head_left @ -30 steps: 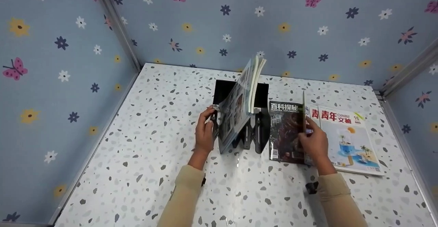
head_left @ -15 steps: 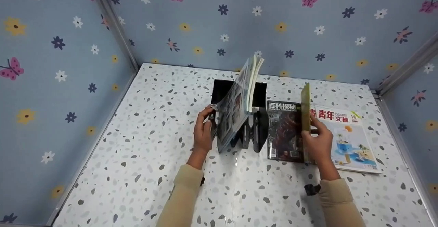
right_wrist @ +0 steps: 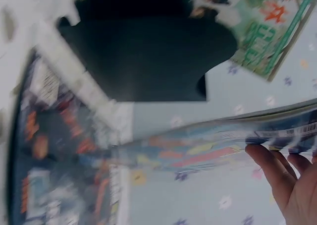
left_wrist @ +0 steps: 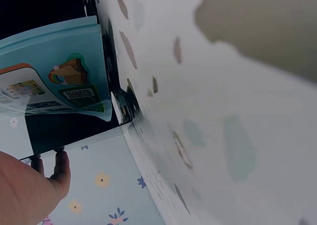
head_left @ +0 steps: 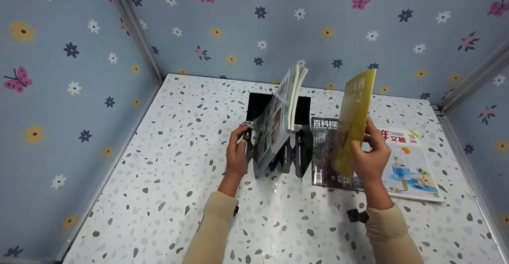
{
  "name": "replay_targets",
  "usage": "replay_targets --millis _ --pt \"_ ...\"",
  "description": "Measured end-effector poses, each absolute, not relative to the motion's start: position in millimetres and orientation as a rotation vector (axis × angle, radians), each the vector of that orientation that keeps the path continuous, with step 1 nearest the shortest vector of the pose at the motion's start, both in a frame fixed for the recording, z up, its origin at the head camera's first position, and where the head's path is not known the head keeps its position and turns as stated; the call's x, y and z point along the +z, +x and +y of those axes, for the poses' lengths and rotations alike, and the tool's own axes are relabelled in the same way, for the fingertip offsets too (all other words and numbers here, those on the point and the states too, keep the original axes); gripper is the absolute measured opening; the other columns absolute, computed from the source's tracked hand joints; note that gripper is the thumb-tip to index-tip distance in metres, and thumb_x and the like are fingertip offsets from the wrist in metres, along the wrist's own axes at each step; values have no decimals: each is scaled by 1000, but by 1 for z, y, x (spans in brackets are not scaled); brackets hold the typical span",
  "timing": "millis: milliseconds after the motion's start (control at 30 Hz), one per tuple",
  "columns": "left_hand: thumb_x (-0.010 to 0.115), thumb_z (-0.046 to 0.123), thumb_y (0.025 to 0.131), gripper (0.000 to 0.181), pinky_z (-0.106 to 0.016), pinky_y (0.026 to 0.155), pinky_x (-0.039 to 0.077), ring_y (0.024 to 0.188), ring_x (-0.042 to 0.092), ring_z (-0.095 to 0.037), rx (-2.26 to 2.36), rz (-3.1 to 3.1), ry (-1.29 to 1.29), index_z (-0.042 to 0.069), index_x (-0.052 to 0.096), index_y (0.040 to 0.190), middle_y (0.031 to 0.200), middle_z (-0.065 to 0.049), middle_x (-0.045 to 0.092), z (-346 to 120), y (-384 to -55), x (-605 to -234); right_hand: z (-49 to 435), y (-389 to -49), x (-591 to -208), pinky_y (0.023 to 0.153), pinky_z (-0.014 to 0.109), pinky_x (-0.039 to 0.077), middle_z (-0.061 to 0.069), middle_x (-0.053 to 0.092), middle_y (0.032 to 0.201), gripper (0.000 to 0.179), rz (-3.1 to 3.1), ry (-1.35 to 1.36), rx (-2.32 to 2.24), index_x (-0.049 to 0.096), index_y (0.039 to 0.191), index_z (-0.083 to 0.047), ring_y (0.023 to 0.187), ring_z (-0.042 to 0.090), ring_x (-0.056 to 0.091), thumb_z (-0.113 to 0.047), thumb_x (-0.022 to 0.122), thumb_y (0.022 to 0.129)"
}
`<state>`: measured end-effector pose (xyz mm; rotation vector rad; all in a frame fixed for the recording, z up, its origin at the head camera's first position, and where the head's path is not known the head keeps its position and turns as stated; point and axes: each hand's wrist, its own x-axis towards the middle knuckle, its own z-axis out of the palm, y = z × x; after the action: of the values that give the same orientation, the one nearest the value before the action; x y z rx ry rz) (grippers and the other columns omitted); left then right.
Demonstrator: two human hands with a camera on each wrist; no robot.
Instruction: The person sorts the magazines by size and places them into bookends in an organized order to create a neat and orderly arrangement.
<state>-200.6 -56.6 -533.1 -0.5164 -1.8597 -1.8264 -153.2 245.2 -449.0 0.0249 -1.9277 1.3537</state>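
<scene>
My left hand [head_left: 237, 154] grips the left side plate of a black expandable bookend [head_left: 304, 148]; in the left wrist view its fingertips [left_wrist: 60, 166] are on the plate's edge. Several magazines [head_left: 278, 115] stand in the bookend, leaning to the right. My right hand [head_left: 372, 158] pinches a yellow-covered magazine [head_left: 355, 113] by its right edge, thumb on the near side. This magazine is upright above the table, over the lying ones. In the right wrist view the magazine [right_wrist: 198, 148] shows a colourful, blurred face.
Under the raised magazine lies a dark magazine [head_left: 324, 156]. To its right is a white one [head_left: 415, 168] with a beach picture. Speckled tabletop [head_left: 179, 136] surrounds them. A flowered blue panel [head_left: 318, 57] stands along the back, with others at the sides.
My right hand has lifted the yellow magazine off the lying ones and turned its cover more into view. My left hand and the bookend stay in place.
</scene>
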Motion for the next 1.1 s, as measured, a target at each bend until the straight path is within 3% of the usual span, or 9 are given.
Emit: replay_targets --millis 100,300,400,700,867,933,1100 --pt "34 -12 95 35 -26 109 35 133 40 -44 -1819 -1864 -517 -15 48 127 138 -32 46 -57 -202 -533 240 -158 -444 59 15 54 19 67 110 55 -1853 64 1370 57 133 -5 79 8 65 9 57 80" --pt "35 9 103 36 -40 109 37 133 41 -43 -1813 -1877 -515 -15 47 128 138 -33 46 -58 -201 -533 214 -159 -418 56 19 55 14 68 111 60 -1644 174 1416 59 130 -1 79 16 68 15 51 73" --pt "34 7 103 35 -45 108 37 133 42 -42 -1804 -1884 -507 -14 47 128 138 -32 46 -58 -200 -532 199 -159 -407 53 19 54 15 68 110 61 -1547 212 1430 59 129 4 80 19 69 17 49 70" --pt "35 17 105 41 -29 107 37 133 41 -41 -1847 -1900 -469 -14 46 129 141 -31 44 -57 -199 -532 159 -168 -402 42 16 44 14 68 101 58 -1391 362 1425 56 125 13 71 18 68 16 49 67" --pt "34 29 105 44 -28 108 36 136 42 -30 -1833 -1881 -485 -4 47 132 142 -29 44 -57 -213 -558 145 -176 -415 42 17 44 16 67 102 64 -1380 432 1406 60 128 1 70 17 66 16 49 67" --pt "34 28 105 42 -26 108 36 137 42 -28 -1824 -1874 -484 -1 48 132 143 -27 44 -57 -218 -566 140 -179 -422 44 17 47 17 67 103 66 -1379 453 1388 62 128 -3 74 17 66 16 49 67" --pt "34 3 102 33 -31 108 38 135 41 -38 -1826 -1895 -472 -11 46 130 141 -30 45 -57 -205 -542 129 -186 -440 46 16 46 15 67 106 64 -1376 456 1354 62 129 -5 65 12 59 15 49 69"
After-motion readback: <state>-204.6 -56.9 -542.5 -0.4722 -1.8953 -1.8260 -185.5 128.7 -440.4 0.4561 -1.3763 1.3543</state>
